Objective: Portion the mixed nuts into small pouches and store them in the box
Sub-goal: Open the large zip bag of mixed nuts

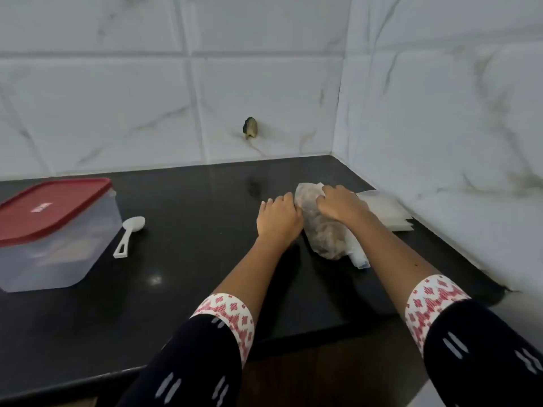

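From the head camera, a clear plastic bag of mixed brown nuts [323,230] lies on its side on a glossy black stone counter [191,259], towards the right, near the corner of the white marble-patterned wall tiles [440,113]. The left hand [277,220] is at the bag's left edge, its fingers curled in and gripping the plastic. The right hand [340,205] rests on top of the bag, fingers bent over its far end and holding it. Just beyond the right hand, a stack of small clear pouches [388,214] lies flat by the side wall. Well apart on the left stands a translucent rectangular plastic box [58,259] with its red lid [50,210] on; a white plastic spoon [129,235] lies just beside it, bowl pointing away. Both forearms wear dark sleeves [191,362] with white dashes and red-and-white cuffs. A small dark stub [250,127] sticks out of the back wall.
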Motion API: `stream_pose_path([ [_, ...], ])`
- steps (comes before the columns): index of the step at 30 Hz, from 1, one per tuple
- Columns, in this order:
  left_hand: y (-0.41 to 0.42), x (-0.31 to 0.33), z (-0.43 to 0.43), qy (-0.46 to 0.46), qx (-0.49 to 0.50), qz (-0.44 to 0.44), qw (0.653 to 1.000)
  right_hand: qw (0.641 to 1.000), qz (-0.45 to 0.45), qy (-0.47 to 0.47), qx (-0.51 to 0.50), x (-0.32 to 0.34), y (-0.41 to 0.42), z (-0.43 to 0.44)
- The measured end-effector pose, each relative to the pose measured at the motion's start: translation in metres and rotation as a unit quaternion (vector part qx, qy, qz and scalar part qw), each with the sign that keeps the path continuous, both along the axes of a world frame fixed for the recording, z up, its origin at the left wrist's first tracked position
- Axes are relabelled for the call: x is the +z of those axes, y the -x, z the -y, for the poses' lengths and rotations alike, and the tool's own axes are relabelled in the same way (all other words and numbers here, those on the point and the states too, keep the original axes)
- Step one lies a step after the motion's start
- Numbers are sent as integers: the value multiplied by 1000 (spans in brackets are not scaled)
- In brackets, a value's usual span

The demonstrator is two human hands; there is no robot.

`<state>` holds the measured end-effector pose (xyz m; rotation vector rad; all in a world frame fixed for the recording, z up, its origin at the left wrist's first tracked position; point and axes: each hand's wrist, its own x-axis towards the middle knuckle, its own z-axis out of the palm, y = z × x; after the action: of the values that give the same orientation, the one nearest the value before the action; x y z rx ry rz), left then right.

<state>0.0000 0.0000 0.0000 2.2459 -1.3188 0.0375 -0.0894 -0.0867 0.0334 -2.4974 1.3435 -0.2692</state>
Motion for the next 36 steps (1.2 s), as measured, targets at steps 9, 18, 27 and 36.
stream_pose_path([
  [9,1,-20,10,16,-1,6,1000,999,-10,-32,-38,-17,-9,7],
  [18,-18,-21,8,55,-5,-105,993,996,60,-56,-23,-21,-44,6],
  [27,-70,-24,-8,90,26,-121,988,990,98,-98,28,-21,-109,-6],
  [36,-85,-19,-14,81,71,-190,976,884,333,-328,-8,-36,-116,6],
])
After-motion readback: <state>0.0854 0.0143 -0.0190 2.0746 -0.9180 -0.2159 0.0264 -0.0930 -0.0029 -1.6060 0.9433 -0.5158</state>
